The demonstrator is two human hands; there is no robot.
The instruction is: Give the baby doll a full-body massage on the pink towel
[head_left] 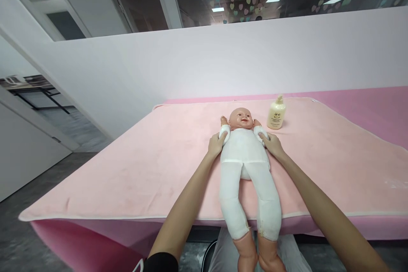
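Note:
A baby doll (pixel 245 146) with a white cloth body lies on its back, its head toward the far side. Its legs hang over the near edge of the table, and both its arms are bent up beside the head. My left hand (pixel 217 143) is closed round the doll's arm on the left of the view. On the other side, my right hand (pixel 271 144) grips the doll's other arm, thumb on top. Beyond my right hand stands a cream-coloured pump bottle (pixel 276 113), upright and touched by neither hand.
A pale pink blanket (pixel 153 157) covers the table, with a brighter pink cover (pixel 376 110) showing at the right. Behind rises a low white wall (pixel 223 59) with dark glass above. At the left are a grey floor and a white door (pixel 28 148).

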